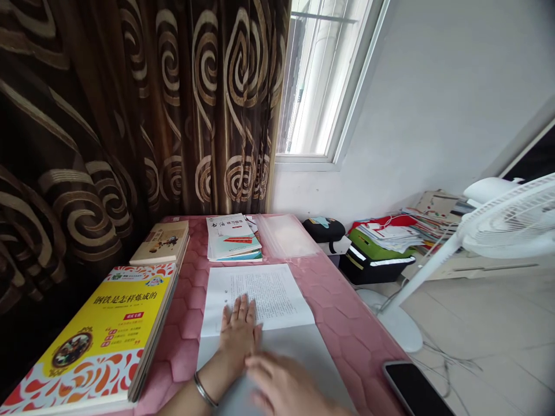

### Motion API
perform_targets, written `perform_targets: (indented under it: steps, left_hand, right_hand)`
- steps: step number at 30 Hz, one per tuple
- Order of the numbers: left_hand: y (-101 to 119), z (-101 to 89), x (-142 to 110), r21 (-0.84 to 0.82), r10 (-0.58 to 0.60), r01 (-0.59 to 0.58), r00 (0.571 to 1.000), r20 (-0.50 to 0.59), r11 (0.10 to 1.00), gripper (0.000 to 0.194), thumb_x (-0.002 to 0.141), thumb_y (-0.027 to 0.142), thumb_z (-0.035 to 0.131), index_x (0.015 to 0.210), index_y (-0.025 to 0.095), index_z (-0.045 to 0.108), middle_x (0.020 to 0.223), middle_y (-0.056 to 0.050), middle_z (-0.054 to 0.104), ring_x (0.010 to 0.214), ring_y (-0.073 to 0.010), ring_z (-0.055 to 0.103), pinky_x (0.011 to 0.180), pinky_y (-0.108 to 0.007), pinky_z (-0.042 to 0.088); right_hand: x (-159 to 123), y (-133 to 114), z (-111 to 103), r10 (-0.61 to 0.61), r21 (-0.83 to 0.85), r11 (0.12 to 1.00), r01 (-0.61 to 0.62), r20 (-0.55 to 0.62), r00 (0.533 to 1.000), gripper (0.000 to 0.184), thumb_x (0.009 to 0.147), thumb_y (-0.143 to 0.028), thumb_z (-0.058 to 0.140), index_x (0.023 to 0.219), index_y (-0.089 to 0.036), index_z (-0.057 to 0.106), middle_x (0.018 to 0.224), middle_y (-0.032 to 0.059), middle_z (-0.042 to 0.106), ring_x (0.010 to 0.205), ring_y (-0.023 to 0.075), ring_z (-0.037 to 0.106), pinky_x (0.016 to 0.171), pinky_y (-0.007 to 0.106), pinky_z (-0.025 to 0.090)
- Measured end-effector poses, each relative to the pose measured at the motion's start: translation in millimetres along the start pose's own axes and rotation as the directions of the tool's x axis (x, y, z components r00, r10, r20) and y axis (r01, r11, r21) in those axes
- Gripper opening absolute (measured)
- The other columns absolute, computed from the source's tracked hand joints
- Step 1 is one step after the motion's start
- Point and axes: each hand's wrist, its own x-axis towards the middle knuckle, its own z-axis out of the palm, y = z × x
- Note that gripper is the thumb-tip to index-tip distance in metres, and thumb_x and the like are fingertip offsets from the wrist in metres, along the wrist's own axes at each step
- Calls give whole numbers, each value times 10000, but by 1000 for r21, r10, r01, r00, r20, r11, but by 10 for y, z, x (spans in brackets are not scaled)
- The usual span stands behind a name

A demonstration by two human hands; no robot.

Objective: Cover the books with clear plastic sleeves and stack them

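A booklet (277, 289) lies open on the pink padded table; its upper page carries printed text and its lower part (303, 352) looks plain grey. My left hand (240, 329), with a silver bangle at the wrist, rests flat on the booklet around the fold, fingers stretched out and a little spread over the lower edge of the text. Close by on the right, my right hand (281, 381) is smeared by motion above the grey part, its fingertips near my left wrist. Whether its fingers hold anything cannot be made out.
Stacked books with a yellow cover (113, 323) and a tan book (160, 242) line the left side. Behind the booklet are workbooks (232, 237) and clear plastic sleeves (288, 234). A phone (416, 390) sits at the right edge; a white fan (433, 277) stands beyond.
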Motion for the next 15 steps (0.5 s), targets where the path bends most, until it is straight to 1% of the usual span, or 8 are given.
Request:
perform_targets:
  steps: [1,3,5,6,8,11,13,15]
  left_hand:
    - [-3,3,-4,13,16,-17,1000,7,1000,603,946,369,292,1518,207,187,1592,-64,70,1478,-259,75,1193,-530,96]
    - [-1,0,-19,22,51,-52,999,11,998,616,933,365,328,1516,221,191,1592,-58,57,1477,-272,38,1190,-548,82]
    - [6,-17,-36,-1,60,-60,998,1,998,608,939,360,303,1517,215,183,1592,-55,49,1476,-270,38,1188,-553,88]
    - [6,-30,-42,-17,46,-46,999,-1,999,597,947,350,272,1518,203,179,1590,-54,52,1477,-260,53,1190,-544,98]
    - [-22,-62,-53,-41,18,-19,1000,-18,999,584,957,333,224,1518,178,180,1588,-49,68,1478,-233,92,1198,-509,116]
    - [-178,-102,-78,-38,-10,9,999,-48,999,578,957,321,220,1514,167,206,1583,-38,121,1469,-205,171,1204,-466,142]
    - [-340,-110,-99,-11,-40,39,996,-75,999,576,951,314,240,1509,172,232,1578,-41,162,1459,-214,218,1199,-481,156]
    - [-478,-105,-103,33,-96,100,989,-113,994,571,943,301,254,1502,182,264,1574,-51,198,1452,-238,244,1190,-530,143]
  right_hand:
    - [159,103,-20,78,25,997,-78,-17,997,342,974,-337,467,1293,-258,560,1305,51,615,1209,214,552,1010,339,469]
    - [399,306,-15,173,25,985,-172,-19,985,458,990,-364,405,1405,-181,470,1432,110,511,1338,251,443,1093,405,403]
    - [488,497,45,236,-5,972,-236,-29,971,564,996,-432,349,1459,-112,395,1519,148,377,1422,285,311,1157,481,302]
    - [475,586,84,266,-25,963,-267,-31,963,604,995,-466,326,1471,-98,370,1543,151,317,1444,292,256,1174,508,256]
    - [368,751,142,351,-59,934,-351,-17,936,658,990,-522,277,1490,-95,324,1568,137,219,1465,287,174,1193,522,190]
    - [143,938,123,521,-91,852,-515,55,852,727,981,-576,198,1506,-76,254,1578,132,119,1472,269,105,1205,484,153]
    - [35,1009,69,583,-92,812,-576,91,807,760,973,-600,148,1511,-67,213,1582,124,77,1474,253,72,1211,453,134]
    - [-14,1041,31,597,-85,802,-591,100,796,772,967,-613,122,1514,-73,196,1584,110,59,1475,240,54,1214,438,117]
